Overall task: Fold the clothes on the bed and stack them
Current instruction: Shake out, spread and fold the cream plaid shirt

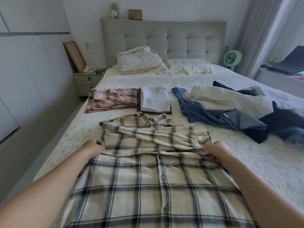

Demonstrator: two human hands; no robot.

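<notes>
The plaid button-up shirt (148, 170) lies button-side up on the bed (263, 162), its hem nearest the person and its collar farthest. The left hand (92, 148) grips the shirt's left edge, fingers curled into the cloth; the right hand (215, 151) pinches the right edge, fingers tucked under a fold. Between the hands the sleeves lie crossed over the chest. The fabric looks soft, light and limp, so it should crease readily but sag unless held at both side seams, as now.

Beyond the fingers sit a folded pink plaid garment (111, 100) and, just right of it, a folded white top on something brown (155, 101). Farther right, well apart from the right hand, lies an unfolded heap of blue and cream clothes (230, 109).
</notes>
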